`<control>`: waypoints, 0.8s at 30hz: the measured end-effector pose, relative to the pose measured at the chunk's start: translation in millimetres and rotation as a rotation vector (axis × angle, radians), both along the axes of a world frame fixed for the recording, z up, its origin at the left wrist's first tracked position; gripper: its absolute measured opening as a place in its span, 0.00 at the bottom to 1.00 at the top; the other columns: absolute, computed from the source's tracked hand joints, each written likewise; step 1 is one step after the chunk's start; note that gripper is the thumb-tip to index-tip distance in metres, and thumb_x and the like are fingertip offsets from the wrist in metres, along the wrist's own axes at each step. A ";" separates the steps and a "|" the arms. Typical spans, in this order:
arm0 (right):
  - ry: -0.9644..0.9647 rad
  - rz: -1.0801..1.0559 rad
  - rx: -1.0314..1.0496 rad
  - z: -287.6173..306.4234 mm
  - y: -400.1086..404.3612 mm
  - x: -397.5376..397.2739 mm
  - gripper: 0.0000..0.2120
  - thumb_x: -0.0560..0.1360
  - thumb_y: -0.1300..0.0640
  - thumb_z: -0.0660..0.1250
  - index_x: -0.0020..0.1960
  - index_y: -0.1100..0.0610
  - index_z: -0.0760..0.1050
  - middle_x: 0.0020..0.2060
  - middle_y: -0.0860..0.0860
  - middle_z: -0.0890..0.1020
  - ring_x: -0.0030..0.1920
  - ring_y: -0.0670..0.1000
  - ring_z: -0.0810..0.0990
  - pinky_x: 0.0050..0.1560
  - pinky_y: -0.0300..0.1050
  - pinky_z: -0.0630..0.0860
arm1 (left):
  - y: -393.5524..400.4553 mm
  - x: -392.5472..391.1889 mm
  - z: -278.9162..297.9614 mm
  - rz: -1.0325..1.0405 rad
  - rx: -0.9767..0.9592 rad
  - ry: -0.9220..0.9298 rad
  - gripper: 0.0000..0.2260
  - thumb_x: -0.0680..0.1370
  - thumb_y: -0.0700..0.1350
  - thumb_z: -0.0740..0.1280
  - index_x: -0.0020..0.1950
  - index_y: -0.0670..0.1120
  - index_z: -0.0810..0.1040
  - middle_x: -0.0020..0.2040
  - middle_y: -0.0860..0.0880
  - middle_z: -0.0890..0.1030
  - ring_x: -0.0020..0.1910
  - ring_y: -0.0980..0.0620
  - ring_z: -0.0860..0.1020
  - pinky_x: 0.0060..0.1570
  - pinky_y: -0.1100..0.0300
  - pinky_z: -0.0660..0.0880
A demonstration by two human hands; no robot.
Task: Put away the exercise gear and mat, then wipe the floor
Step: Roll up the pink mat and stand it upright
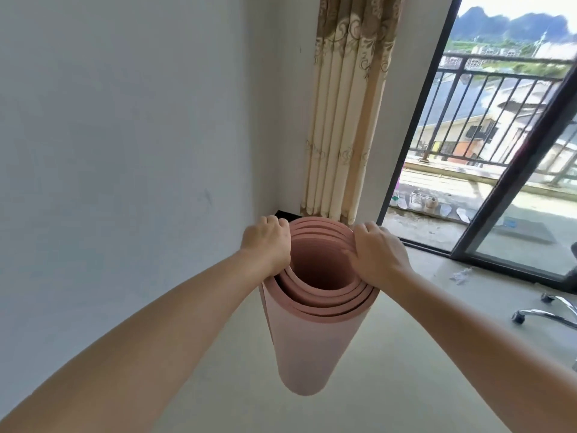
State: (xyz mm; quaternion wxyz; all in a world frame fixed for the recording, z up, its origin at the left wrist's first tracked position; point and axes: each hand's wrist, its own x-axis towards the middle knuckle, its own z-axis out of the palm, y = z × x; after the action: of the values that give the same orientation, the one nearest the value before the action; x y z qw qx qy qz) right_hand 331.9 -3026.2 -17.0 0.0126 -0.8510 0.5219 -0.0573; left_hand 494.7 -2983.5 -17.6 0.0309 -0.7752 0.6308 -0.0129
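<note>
A pink exercise mat (315, 348) is rolled into a loose tube and stands upright in front of me, its open top end facing the camera. My left hand (268, 242) grips the left side of the top rim. On the right side of the rim my right hand (377, 251) holds the layers, thumb inside the roll. The lower end of the roll reaches toward the pale floor (199, 370); whether it touches the floor I cannot tell.
A white wall (125, 135) runs along the left to a corner with a beige curtain (343, 114). A dark-framed sliding glass door (512, 170) opens onto a balcony with shoes. A chrome chair base on casters (543, 310) and a crumpled scrap (460, 275) lie at right.
</note>
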 end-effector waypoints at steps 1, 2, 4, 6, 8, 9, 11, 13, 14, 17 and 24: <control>0.001 0.015 0.016 -1.6 -33.0 9.8 0.18 0.78 0.51 0.59 0.63 0.61 0.68 0.60 0.56 0.74 0.61 0.56 0.73 0.59 0.48 0.71 | -31.9 8.6 -1.1 0.017 0.013 0.005 0.15 0.79 0.40 0.55 0.65 0.39 0.66 0.65 0.41 0.70 0.63 0.44 0.69 0.58 0.55 0.70; 0.006 0.022 0.029 -2.5 -63.5 19.1 0.18 0.78 0.51 0.59 0.63 0.61 0.68 0.60 0.56 0.74 0.61 0.57 0.74 0.59 0.48 0.71 | -62.7 17.4 -2.1 0.024 0.025 0.007 0.15 0.79 0.40 0.56 0.65 0.39 0.66 0.65 0.42 0.70 0.64 0.44 0.69 0.58 0.55 0.70; 0.030 0.049 0.047 -5.2 -122.6 38.5 0.18 0.78 0.51 0.59 0.63 0.61 0.68 0.60 0.56 0.74 0.61 0.57 0.74 0.59 0.48 0.71 | -117.9 36.2 -6.4 0.052 0.042 0.022 0.15 0.79 0.40 0.56 0.66 0.39 0.65 0.65 0.42 0.70 0.64 0.45 0.69 0.58 0.55 0.70; 0.051 0.078 0.057 -9.1 -180.7 59.8 0.18 0.78 0.51 0.59 0.63 0.60 0.68 0.60 0.55 0.74 0.60 0.57 0.74 0.58 0.47 0.71 | -171.1 57.6 -11.4 0.079 0.051 0.038 0.16 0.79 0.41 0.57 0.67 0.39 0.64 0.66 0.42 0.69 0.64 0.45 0.68 0.58 0.55 0.70; 0.065 0.104 0.070 -14.9 -238.9 84.6 0.17 0.78 0.51 0.59 0.63 0.60 0.68 0.59 0.55 0.75 0.60 0.56 0.74 0.57 0.47 0.71 | -224.0 80.9 -18.2 0.104 0.063 0.052 0.17 0.80 0.41 0.57 0.67 0.39 0.64 0.66 0.42 0.69 0.64 0.45 0.68 0.58 0.55 0.70; 0.069 0.116 0.080 -19.3 -267.3 97.6 0.17 0.78 0.51 0.58 0.63 0.60 0.68 0.59 0.55 0.75 0.60 0.56 0.74 0.57 0.47 0.71 | -251.0 93.4 -23.2 0.112 0.072 0.055 0.17 0.80 0.41 0.57 0.67 0.39 0.64 0.66 0.42 0.69 0.64 0.45 0.68 0.58 0.55 0.70; 0.071 0.133 0.093 -31.0 -326.5 126.5 0.18 0.78 0.51 0.58 0.63 0.60 0.68 0.60 0.55 0.74 0.60 0.55 0.74 0.58 0.46 0.71 | -308.7 121.5 -34.6 0.120 0.084 0.055 0.16 0.80 0.41 0.57 0.67 0.39 0.64 0.66 0.42 0.69 0.64 0.44 0.69 0.58 0.54 0.70; 0.081 0.139 0.114 -46.7 -386.6 156.2 0.18 0.78 0.51 0.59 0.63 0.60 0.68 0.59 0.55 0.74 0.60 0.56 0.74 0.57 0.46 0.71 | -367.7 151.0 -49.9 0.128 0.105 0.071 0.16 0.80 0.41 0.57 0.67 0.39 0.64 0.66 0.41 0.70 0.64 0.44 0.69 0.58 0.54 0.71; 0.092 0.144 0.130 -56.5 -416.3 171.2 0.18 0.78 0.51 0.59 0.63 0.61 0.68 0.59 0.55 0.75 0.59 0.56 0.75 0.56 0.47 0.71 | -396.5 165.4 -59.3 0.132 0.130 0.084 0.16 0.80 0.42 0.58 0.67 0.39 0.65 0.65 0.41 0.70 0.64 0.44 0.69 0.58 0.54 0.71; 0.150 0.168 0.203 -87.8 -503.0 216.2 0.18 0.78 0.50 0.60 0.62 0.61 0.68 0.59 0.56 0.75 0.58 0.57 0.76 0.54 0.48 0.72 | -479.5 206.5 -91.6 0.158 0.226 0.136 0.16 0.80 0.42 0.59 0.66 0.39 0.65 0.65 0.41 0.71 0.63 0.44 0.70 0.58 0.53 0.71; 0.218 0.194 0.365 -165.6 -666.1 287.8 0.18 0.77 0.56 0.61 0.65 0.58 0.66 0.61 0.54 0.74 0.60 0.55 0.75 0.59 0.47 0.70 | -630.7 262.1 -168.4 0.292 0.367 0.266 0.17 0.77 0.36 0.60 0.66 0.38 0.64 0.64 0.41 0.70 0.62 0.44 0.70 0.56 0.54 0.72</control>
State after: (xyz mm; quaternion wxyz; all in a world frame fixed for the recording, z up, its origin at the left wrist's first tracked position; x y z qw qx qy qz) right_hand 619.7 -3692.3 -182.6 0.1150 -0.8820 0.4376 0.1319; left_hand 756.7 -3614.3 -186.0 0.0892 -0.8342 0.5028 0.2082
